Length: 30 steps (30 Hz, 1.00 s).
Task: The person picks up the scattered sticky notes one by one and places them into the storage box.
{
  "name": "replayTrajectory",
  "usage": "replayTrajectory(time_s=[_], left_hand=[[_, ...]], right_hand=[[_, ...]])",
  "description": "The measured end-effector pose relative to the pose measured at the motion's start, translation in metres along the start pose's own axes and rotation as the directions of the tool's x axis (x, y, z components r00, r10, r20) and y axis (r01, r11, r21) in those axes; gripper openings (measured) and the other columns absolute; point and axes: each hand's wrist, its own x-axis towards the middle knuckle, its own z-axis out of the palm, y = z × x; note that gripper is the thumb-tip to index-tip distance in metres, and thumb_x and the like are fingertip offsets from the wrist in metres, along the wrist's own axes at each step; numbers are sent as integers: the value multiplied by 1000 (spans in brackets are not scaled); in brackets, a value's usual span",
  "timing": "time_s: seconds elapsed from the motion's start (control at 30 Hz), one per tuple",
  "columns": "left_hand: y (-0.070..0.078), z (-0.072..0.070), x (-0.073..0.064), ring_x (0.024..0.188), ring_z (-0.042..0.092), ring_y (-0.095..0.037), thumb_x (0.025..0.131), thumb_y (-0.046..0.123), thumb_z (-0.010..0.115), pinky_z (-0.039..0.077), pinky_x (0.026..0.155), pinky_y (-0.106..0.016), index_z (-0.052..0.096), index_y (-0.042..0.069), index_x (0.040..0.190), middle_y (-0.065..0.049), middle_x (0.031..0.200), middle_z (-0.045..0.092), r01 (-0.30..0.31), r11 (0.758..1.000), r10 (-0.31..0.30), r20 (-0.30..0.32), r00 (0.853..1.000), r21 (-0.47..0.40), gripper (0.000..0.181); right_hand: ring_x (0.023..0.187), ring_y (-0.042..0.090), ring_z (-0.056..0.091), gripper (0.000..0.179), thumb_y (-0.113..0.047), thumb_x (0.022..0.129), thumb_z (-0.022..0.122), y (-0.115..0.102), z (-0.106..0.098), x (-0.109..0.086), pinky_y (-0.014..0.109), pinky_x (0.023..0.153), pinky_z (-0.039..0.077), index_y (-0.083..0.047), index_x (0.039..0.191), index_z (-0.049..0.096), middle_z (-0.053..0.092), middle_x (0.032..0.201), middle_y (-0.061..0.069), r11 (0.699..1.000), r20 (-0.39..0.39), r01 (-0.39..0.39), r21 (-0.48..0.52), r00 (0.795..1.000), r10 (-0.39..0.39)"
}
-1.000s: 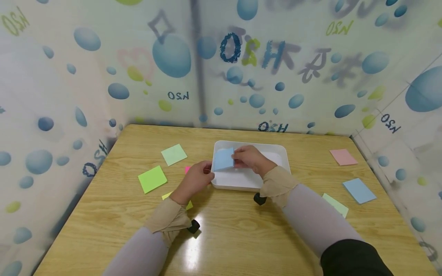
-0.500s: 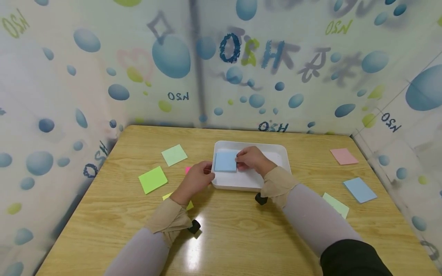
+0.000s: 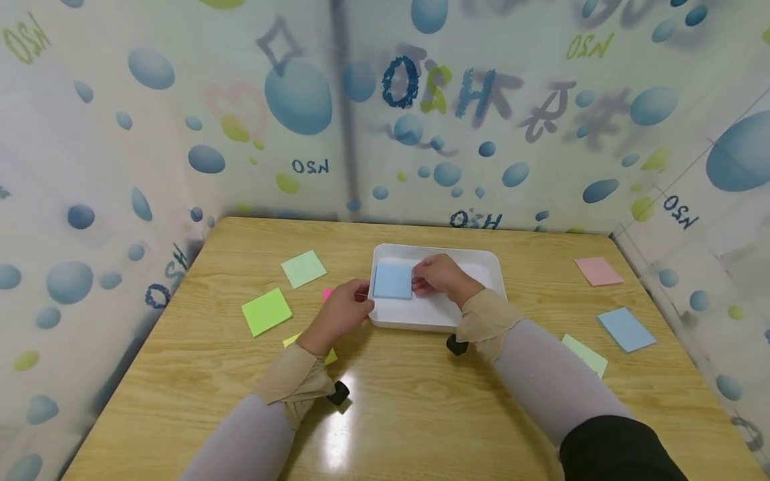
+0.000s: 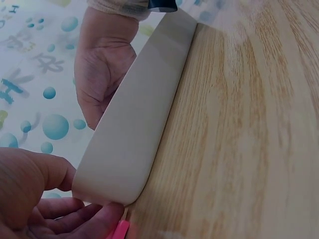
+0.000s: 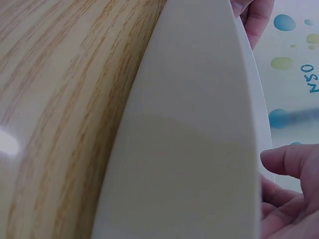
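A white tray [image 3: 397, 315] stands on the wooden table, and a light blue sticky note pad [image 3: 393, 281] lies flat in its left part. My left hand [image 3: 341, 310] holds the tray's left end; in the left wrist view the thumb is at the rim and the fingers [image 4: 75, 221] are along the outer wall. My right hand [image 3: 442, 275] is inside the tray, fingertips right at the blue pad's right edge. In the right wrist view, the right thumb [image 5: 284, 160] stands apart from the fingers, partly hidden by the tray wall.
Left of the tray lie pale green [image 3: 303, 269], bright green [image 3: 267, 312], yellow [image 3: 329, 358] and pink [image 3: 327, 294] sticky notes, the last two partly behind my left hand. On the right are pink [image 3: 598, 271], blue [image 3: 626, 329] and pale green [image 3: 586, 355] ones. A patterned wall covering [image 3: 289, 194] borders the table.
The blue pad, tilted up in my right fingers a second ago, has come down flat in the tray. My right hand has shifted slightly right; my left hand has stayed at the tray's end.
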Motion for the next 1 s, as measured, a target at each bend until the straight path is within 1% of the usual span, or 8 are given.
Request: replayTrajectory(time_s=[0.1,0.17,0.3,0.43,0.63,0.77,0.93,1.0], left_hand=[[1,0,-1,119,65,-29,97,12,63,56,101,-45,60,2,143,-14,132,69,-4,1000,4,-1,1000,-2,47],[2,0,-1,119,65,-29,97,12,63,56,101,-45,60,2,143,-14,132,69,-6,1000,6,-4,1000,-2,47],[1,0,-2,119,65,-28,97,12,62,56,101,-45,60,2,143,-14,132,69,-3,1000,3,-7,1000,-3,47],[1,0,-2,120,65,-29,97,12,62,55,102,-45,59,3,144,-14,133,69,-3,1000,3,-5,1000,-5,48],[0,0,-2,121,64,-30,97,12,62,55,103,-46,59,3,144,-14,134,68,10,1000,-10,-6,1000,-4,48],[1,0,-3,121,64,-29,97,13,62,56,102,-45,58,4,145,-14,134,67,11,1000,-11,-3,1000,-4,49],[1,1,-2,121,64,-29,97,13,61,57,100,-44,59,4,145,-14,134,68,11,1000,-11,-5,1000,-4,49],[1,1,-2,120,65,-29,97,12,61,58,97,-42,58,4,145,-14,134,68,11,1000,-11,-4,1000,-8,49]], right_hand=[[80,14,72,27,-17,105,58,0,-2,-2,25,74,62,3,120,68,71,101,12,1000,1,0,-3,1000,0],[83,16,72,28,-19,106,58,-1,-4,-3,26,77,63,1,122,68,71,104,13,1000,0,-3,-6,1000,3],[91,17,72,33,-23,107,57,-4,-11,-9,28,83,63,-1,129,65,70,113,14,1000,3,-1,5,1000,1],[97,18,73,37,-25,108,55,-5,-20,-19,28,86,62,-2,137,62,69,120,15,1000,11,23,13,1000,-24],[107,22,72,43,-31,108,55,-1,-33,-38,30,89,62,-4,141,60,68,127,16,997,11,73,-19,997,-72],[112,26,71,46,-33,108,56,4,-46,-52,33,92,62,-3,144,57,65,133,20,993,-4,120,-22,993,-120],[116,31,69,48,-32,109,53,14,-69,-75,35,93,61,-1,146,53,61,138,25,983,-37,180,-35,983,-181],[116,31,69,49,-31,110,51,21,-80,-84,34,93,61,1,147,52,60,138,27,978,-54,206,-33,977,-207]])
